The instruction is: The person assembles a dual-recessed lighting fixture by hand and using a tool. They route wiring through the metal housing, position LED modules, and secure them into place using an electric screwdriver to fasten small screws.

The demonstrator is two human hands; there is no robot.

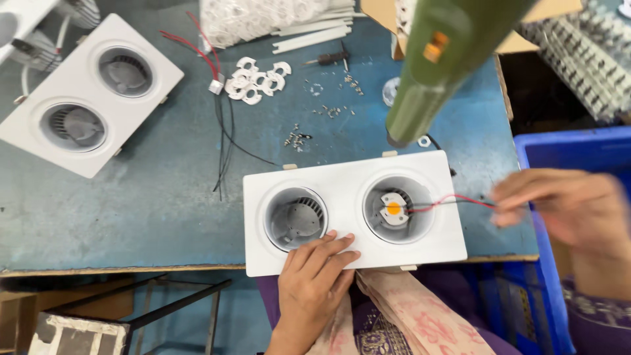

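1. blue worktable (pixel 151 204), worn, with scattered screws (pixel 297 139) and white rings (pixel 257 80).
2. white twin light housing (pixel 353 212) at the near edge.
3. left hand (pixel 314 283) flat on the housing's front rim, gripping nothing.
4. right hand (pixel 570 205) pinching the red and black wires (pixel 453 200) leading from the right cup.

1. The right hand (pixel 570 209) is motion-blurred; its grip on the red and black wires (pixel 453 200) cannot be made out.
2. The green hanging tool (pixel 437 62) is cut off by the top edge.
3. The small screws (pixel 297 139) are too tiny to tell apart.
4. The blue crate (pixel 578 154) runs past the right edge.
5. The second white fixture (pixel 85 92) hides parts behind it at the upper left.
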